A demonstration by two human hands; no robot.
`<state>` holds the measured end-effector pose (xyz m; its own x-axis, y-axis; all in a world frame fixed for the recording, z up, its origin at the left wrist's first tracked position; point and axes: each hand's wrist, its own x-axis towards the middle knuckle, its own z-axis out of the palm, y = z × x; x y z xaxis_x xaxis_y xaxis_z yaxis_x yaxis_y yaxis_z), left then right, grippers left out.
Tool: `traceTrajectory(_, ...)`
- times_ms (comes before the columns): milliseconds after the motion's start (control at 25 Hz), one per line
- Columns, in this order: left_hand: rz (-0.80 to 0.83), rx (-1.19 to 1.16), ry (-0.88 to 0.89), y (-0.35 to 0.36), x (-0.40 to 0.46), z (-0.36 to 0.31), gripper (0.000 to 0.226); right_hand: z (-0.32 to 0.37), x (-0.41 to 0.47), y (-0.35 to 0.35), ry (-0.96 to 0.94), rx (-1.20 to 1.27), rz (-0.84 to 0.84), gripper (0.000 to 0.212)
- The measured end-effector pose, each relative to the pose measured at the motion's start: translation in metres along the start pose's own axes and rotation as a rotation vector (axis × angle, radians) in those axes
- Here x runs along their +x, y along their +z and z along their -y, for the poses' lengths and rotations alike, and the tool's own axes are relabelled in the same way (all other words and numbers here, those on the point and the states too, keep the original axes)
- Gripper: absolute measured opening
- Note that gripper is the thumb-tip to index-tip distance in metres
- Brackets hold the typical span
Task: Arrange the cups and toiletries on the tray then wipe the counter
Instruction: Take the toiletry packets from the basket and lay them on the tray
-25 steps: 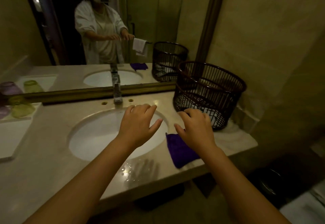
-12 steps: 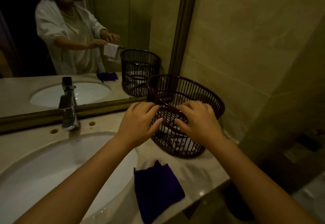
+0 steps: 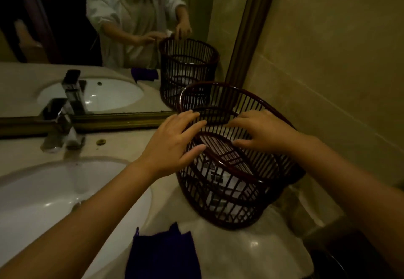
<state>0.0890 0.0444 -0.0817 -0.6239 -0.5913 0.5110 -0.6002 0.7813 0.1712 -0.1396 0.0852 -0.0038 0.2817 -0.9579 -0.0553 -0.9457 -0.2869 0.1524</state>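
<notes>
A dark brown slatted basket point(image 3: 236, 211) stands on the marble counter point(image 3: 258, 246) at the right, against the tiled wall. White packets show through its slats low inside. My left hand point(image 3: 175, 143) has its fingers spread at the basket's near left rim. My right hand point(image 3: 262, 132) hovers palm down over the opening, fingers apart. Neither hand holds anything. A purple cloth point(image 3: 164, 254) lies folded on the counter's front edge, below my left forearm. No cups or tray are in view.
A white oval sink point(image 3: 50, 193) fills the left of the counter, with a metal faucet point(image 3: 63, 125) behind it. A gold-framed mirror point(image 3: 122, 121) runs along the back and reflects a person and the basket. The counter ends just right of the basket.
The view has swung right and closer to the basket. Both hands have moved forward from above the sink and cloth to the basket's rim. The cups at the left have left the view.
</notes>
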Motion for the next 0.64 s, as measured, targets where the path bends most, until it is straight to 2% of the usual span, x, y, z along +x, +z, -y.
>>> traceTrajectory(120,-0.020,-0.050,-0.111,0.021,0.003,-0.001,0.059,-0.033,0.043,0.020,-0.076,0.012,0.165,0.050)
traceTrajectory(280,-0.068,-0.199,-0.251,0.036,0.001,-0.006,0.057,-0.045,0.101,0.063,-0.100,0.203,0.332,0.052)
traceTrajectory(400,-0.093,-0.276,-0.272,0.042,-0.006,-0.009,0.059,-0.035,0.125,0.111,-0.116,0.239,0.514,0.054)
traceTrajectory(480,-0.107,-0.287,-0.266,0.043,-0.008,-0.009,0.058,-0.029,0.130,0.139,-0.113,0.257,0.622,0.063)
traceTrajectory(560,-0.118,-0.280,-0.258,0.045,-0.007,-0.008,0.057,-0.025,0.128,0.162,-0.110,0.293,0.679,0.073)
traceTrajectory(640,-0.134,-0.290,-0.262,0.048,-0.007,-0.007,0.058,-0.024,0.124,0.181,-0.083,0.329,0.693,0.074)
